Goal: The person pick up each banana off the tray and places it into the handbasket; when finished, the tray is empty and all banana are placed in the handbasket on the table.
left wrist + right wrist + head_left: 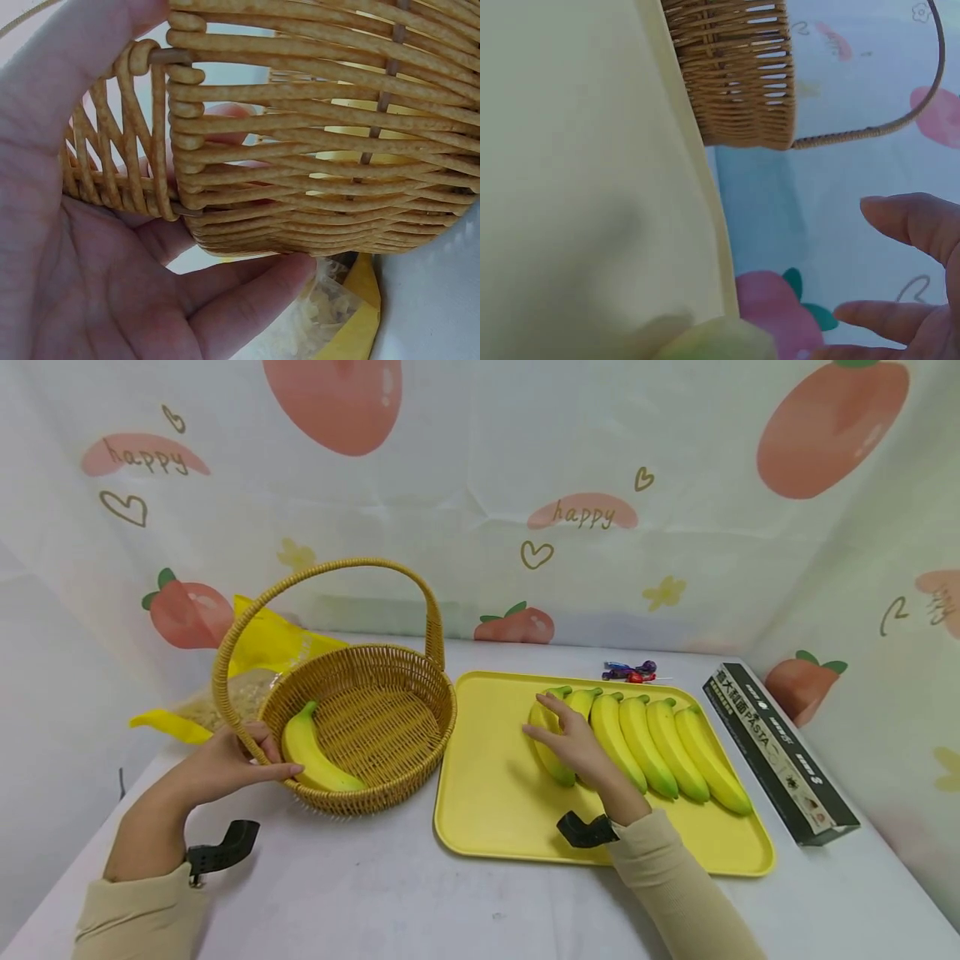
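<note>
Gripping the basket at its handle, my left hand has fingers partly hidden behind it. My right hand, fingers apart, hovers over the leftmost banana on the tray; contact, I cannot tell.

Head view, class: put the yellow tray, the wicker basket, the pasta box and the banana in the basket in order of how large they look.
Largest to smallest:
1. Yellow tray
2. Wicker basket
3. Pasta box
4. Banana in the basket
</note>
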Demonstrator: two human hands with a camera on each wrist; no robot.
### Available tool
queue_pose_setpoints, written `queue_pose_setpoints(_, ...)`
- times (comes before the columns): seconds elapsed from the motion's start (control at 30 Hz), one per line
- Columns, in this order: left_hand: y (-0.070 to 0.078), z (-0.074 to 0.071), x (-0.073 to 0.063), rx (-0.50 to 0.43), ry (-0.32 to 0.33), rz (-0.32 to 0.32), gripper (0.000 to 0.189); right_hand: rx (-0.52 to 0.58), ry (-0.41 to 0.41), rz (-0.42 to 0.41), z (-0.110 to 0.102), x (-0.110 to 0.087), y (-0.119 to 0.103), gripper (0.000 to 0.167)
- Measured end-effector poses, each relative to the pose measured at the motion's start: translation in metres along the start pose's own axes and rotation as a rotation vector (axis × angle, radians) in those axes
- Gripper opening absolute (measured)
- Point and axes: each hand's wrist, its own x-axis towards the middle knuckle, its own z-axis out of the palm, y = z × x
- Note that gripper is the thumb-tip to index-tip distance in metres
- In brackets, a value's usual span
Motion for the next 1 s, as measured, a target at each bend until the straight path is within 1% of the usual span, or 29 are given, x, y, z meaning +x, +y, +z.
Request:
queue_pose_setpoints(0.1, 0.0, 0.001, 0.001, 0.0, -0.003, 0.001, 0.028, -0.029, 0.006, 0.012, 0.0, 0.001, 0.007, 0.068)
queue_pose_setpoints(0.27, -0.001, 0.001, 0.001, 0.0, -0.006, -0.001, 0.028, -0.074, 0.023, -0.003, 0.004, 0.005, 0.017, 0.073)
queue_pose_setpoints(0.47, -0.002, -0.001, 0.0, 0.004, -0.003, -0.011, 0.029, -0.142, 0.066, -0.019, 0.012, 0.008, 0.019, 0.075)
queue_pose_setpoints(0.53, -0.002, -0.001, 0.0, 0.004, 0.0, -0.01, 0.029, -0.144, 0.069, -0.022, 0.013, 0.009, 0.02, 0.074)
queue_pose_setpoints(0.7, -0.003, -0.001, 0.0, -0.001, 0.002, -0.003, 0.028, -0.112, 0.021, -0.022, 0.016, 0.01, 0.023, 0.075)
queue_pose_setpoints(0.77, -0.003, -0.001, -0.001, -0.004, 0.001, 0.003, 0.027, -0.12, 0.003, -0.027, 0.018, 0.01, 0.025, 0.075)
queue_pose_setpoints(0.9, -0.002, 0.0, 0.0, -0.002, -0.001, 0.011, 0.027, -0.175, -0.011, -0.059, 0.02, 0.008, 0.027, 0.076)
queue_pose_setpoints(1.0, -0.002, 0.0, 0.0, -0.003, 0.0, 0.013, 0.028, -0.188, -0.026, -0.069, 0.021, 0.008, 0.029, 0.079)
